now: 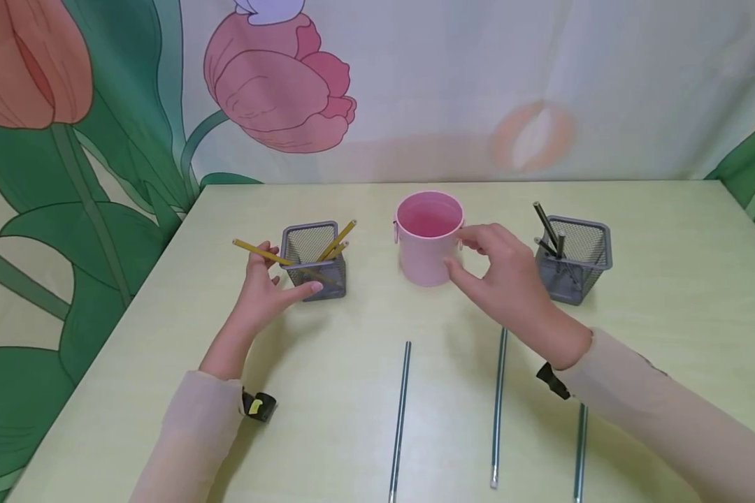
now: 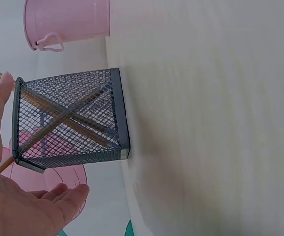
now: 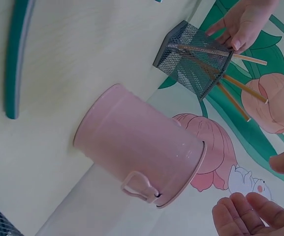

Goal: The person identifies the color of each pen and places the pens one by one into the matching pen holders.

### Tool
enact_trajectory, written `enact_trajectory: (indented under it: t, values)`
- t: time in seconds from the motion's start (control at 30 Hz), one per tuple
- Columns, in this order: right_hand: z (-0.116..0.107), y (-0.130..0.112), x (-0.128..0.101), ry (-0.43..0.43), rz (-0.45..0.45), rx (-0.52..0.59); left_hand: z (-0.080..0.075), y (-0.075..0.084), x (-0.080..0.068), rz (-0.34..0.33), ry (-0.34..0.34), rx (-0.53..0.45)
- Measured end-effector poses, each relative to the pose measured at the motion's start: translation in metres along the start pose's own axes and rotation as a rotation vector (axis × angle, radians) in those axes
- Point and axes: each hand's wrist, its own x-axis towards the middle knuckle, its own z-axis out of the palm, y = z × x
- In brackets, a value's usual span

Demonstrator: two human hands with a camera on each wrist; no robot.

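My left hand [image 1: 261, 290] is at the left grey mesh pencil holder [image 1: 333, 276], thumb and fingers spread on either side of it. In the left wrist view, the thumb tip is right at the holder's rim, while the other fingers stand apart from the mesh. Three yellow pencils [image 1: 258, 251] lean in this holder, one of them sticking out to the left over my fingers. My right hand [image 1: 509, 286] is beside the pink bucket [image 1: 424, 262], its thumb and fingers parted. The right wrist view has a gap between those fingertips and the upright bucket [image 3: 137, 140].
At the right stands another grey mesh holder [image 1: 575, 283] with black pencils [image 1: 545, 223]. Three blue-green pencils lie on the table nearer to me: one left [image 1: 400, 419], one in the middle [image 1: 498, 412], one under my right sleeve [image 1: 581, 447]. A flower-patterned curtain [image 1: 415, 91] hangs behind.
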Motion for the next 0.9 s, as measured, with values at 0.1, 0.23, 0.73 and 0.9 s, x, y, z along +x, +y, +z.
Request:
enact_trajectory:
  t: [0.1,0.23,0.73,0.9]
  values:
    - [-0.002,0.003,-0.003,0.013,0.002,-0.017,0.0,0.0,-0.005,-0.007,0.001,-0.009]
    - [-0.005,0.007,-0.007,0.025,0.008,-0.038,0.001,0.0,-0.012,0.004,-0.007,-0.015]
    - [-0.018,0.015,-0.02,0.024,0.063,-0.086,0.003,0.026,-0.033,-0.182,-0.109,0.201]
    - [-0.018,0.018,-0.023,0.026,0.065,-0.086,0.005,0.034,-0.041,-0.196,-0.151,0.254]
